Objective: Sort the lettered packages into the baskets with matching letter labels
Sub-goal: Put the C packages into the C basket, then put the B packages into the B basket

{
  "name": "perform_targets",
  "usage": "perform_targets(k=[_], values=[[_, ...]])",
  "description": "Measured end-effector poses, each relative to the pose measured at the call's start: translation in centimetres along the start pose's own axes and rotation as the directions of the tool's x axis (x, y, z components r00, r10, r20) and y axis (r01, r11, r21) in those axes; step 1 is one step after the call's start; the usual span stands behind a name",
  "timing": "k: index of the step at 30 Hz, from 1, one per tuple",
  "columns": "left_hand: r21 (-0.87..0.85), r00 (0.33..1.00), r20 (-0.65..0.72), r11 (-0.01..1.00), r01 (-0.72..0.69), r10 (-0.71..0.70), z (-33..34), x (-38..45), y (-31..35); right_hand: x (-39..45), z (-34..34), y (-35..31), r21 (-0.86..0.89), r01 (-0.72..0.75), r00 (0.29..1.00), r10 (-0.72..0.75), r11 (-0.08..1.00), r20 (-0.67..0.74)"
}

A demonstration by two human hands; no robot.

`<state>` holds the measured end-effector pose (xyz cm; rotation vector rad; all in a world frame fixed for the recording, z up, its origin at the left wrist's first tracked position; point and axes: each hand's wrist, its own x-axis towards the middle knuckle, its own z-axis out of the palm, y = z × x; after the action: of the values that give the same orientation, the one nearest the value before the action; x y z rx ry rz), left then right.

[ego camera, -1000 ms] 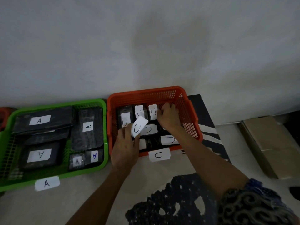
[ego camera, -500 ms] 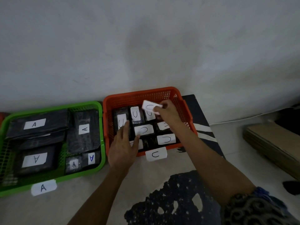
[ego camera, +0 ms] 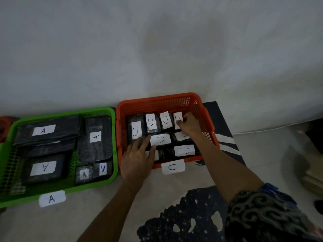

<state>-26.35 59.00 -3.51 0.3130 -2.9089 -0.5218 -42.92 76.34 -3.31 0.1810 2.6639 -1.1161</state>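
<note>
An orange basket (ego camera: 157, 102) with a C label (ego camera: 173, 167) on its front holds several black packages marked C. At its back right corner my right hand (ego camera: 190, 124) grips a C package (ego camera: 178, 117) that stands in the back row beside two others. My left hand (ego camera: 136, 161) lies flat, fingers straight, on the packages at the basket's front left. To the left, a green basket (ego camera: 61, 112) with an A label (ego camera: 51, 199) holds several black packages marked A.
Both baskets stand on the floor against a white wall. A red object (ego camera: 3, 128) shows at the far left edge. A black mat with white stripes (ego camera: 223, 137) lies under the orange basket's right side. Cardboard (ego camera: 312, 172) lies at the right, and dark patterned cloth (ego camera: 183, 215) in front.
My right hand lowered the C package from above the basket into the back row. My left hand let go of its package and now lies flat at the front left.
</note>
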Motion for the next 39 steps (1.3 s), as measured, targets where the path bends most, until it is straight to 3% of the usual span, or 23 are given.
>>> perform_targets(k=[5,8,11,13,16,19,23,28,33,39], values=[[0.001,1.0,0.011,1.0,0.007,-0.007,0.1,0.0,-0.1,0.1,0.1,0.4,-0.117,0.036,0.998,-0.031,0.993,0.05],[-0.01,1.0,0.02,1.0,0.015,-0.015,0.1,0.0,-0.1,-0.1,-0.1,0.6,-0.082,0.106,0.994,-0.104,0.991,0.032],[-0.037,1.0,0.0,0.999,0.011,-0.011,0.1,0.0,-0.1,-0.7,-0.2,1.0,-0.122,0.132,0.986,-0.117,0.984,0.123],[-0.048,1.0,-0.014,0.999,0.0,0.0,0.1,0.1,-0.1,-1.2,-0.4,1.2,-0.032,0.112,0.98,-0.105,0.993,0.168],[-0.061,1.0,-0.028,0.998,-0.014,0.012,0.3,0.1,-0.3,-2.8,-0.7,1.3,0.046,0.176,0.98,-0.18,0.983,0.086],[-0.081,0.998,-0.056,0.996,-0.02,0.015,0.4,0.0,-0.6,-5.7,-0.2,1.5,-0.077,0.258,0.966,-0.256,0.963,0.042],[-0.074,0.994,-0.101,0.996,-0.048,0.04,0.2,-0.2,-0.7,-10.3,0.7,1.4,-0.118,0.426,0.904,-0.418,0.897,0.092],[-0.206,0.991,-0.115,0.974,-0.094,0.072,-0.8,-0.3,-0.6,-14.9,2.2,1.8,-0.286,0.572,0.819,-0.556,0.769,0.143],[-0.178,0.945,-0.207,0.94,-0.291,0.254,-1.9,-2.9,-1.2,-16.1,2.3,3.1,-0.451,0.61,0.791,-0.53,0.652,0.305],[-0.161,0.917,-0.228,0.916,-0.368,0.328,-4.0,-7.8,-3.3,-17.7,2.1,1.6,-0.465,0.581,0.813,-0.497,0.668,0.302]])
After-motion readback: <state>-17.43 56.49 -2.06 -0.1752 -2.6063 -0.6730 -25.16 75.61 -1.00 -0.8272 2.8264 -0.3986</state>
